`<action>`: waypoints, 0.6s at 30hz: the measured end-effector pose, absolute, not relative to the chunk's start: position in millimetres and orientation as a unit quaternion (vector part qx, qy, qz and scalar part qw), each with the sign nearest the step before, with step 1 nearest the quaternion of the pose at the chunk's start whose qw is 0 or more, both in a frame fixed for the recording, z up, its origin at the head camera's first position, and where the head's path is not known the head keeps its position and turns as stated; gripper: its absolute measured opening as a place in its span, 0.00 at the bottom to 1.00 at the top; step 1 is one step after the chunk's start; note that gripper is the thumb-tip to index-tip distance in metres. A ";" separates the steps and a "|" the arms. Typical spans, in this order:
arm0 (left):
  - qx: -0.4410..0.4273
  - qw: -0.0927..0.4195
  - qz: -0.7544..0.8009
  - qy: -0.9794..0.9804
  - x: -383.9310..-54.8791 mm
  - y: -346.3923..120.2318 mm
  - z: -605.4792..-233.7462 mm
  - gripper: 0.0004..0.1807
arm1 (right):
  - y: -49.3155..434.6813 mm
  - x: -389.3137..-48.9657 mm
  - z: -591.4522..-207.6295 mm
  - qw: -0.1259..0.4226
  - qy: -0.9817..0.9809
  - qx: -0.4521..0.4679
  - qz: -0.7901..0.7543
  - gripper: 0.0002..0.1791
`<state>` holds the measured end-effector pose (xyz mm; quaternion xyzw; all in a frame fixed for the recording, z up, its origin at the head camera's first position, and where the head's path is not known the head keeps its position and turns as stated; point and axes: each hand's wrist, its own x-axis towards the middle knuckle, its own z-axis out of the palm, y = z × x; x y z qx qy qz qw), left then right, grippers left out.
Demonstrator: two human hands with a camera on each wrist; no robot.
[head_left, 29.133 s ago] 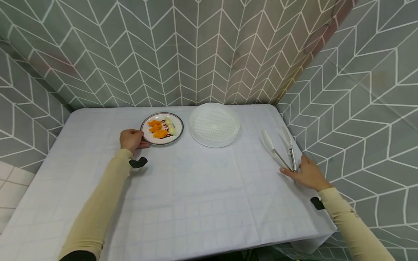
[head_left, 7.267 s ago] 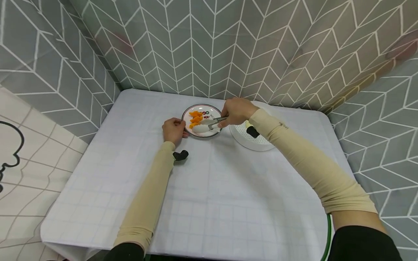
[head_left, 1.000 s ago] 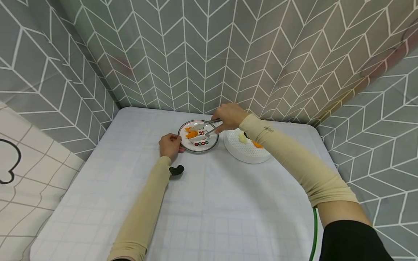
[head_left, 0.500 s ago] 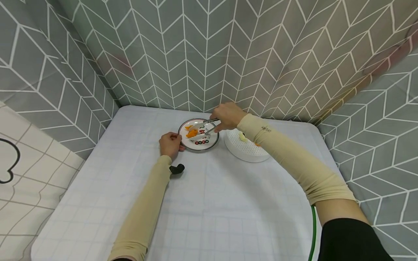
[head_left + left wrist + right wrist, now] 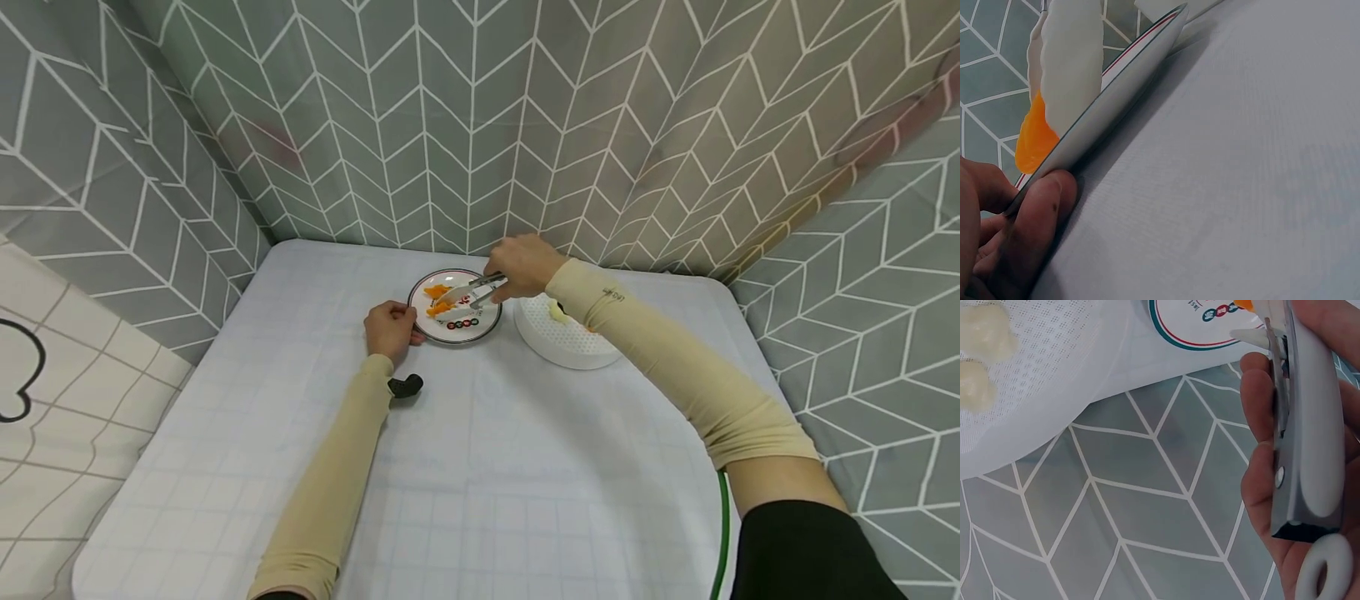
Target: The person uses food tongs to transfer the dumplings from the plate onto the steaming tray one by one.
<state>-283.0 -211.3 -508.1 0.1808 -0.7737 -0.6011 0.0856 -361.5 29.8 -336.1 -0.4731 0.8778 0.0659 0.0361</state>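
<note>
At the back of the table, my left hand (image 5: 388, 329) pinches the left rim of a round white plate (image 5: 471, 330), thumb above and fingers below in the left wrist view. My right hand (image 5: 522, 265) grips silver tongs (image 5: 1072, 62) with white scalloped tips. Those tips reach over the plate around an orange dumpling-shaped piece (image 5: 1036, 137); whether they squeeze it I cannot tell. Another orange piece (image 5: 437, 292) lies just behind on the plate. Right of the plate stands a white perforated round tray (image 5: 551, 350) bearing two pale yellow pieces (image 5: 985, 331); my right forearm hides part of it.
A white cloth covers the table (image 5: 465, 467). Grey chevron-patterned curtains (image 5: 480, 125) hang close behind and at the sides. A green cable (image 5: 722, 533) runs beside my right arm at the table's right edge.
Earlier the tongs lay at the table's right and all pieces were on the plate. The pale pieces and one orange piece have since moved to the tray. Lately the two remaining orange pieces have spread apart.
</note>
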 end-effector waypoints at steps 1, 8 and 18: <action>0.180 0.085 -0.602 -0.773 -282.9 -211.6 -507.8 0.15 | 30.5 -361.4 -334.7 0.038 0.878 -0.473 0.068 0.21; 0.186 0.083 -0.598 -0.775 -283.3 -214.0 -510.6 0.16 | 44.2 -363.3 -315.6 0.055 0.881 -0.465 0.069 0.18; 0.192 0.075 -0.595 -0.777 -282.8 -211.0 -506.5 0.16 | 105.4 -369.9 -269.0 0.072 0.908 -0.410 0.048 0.21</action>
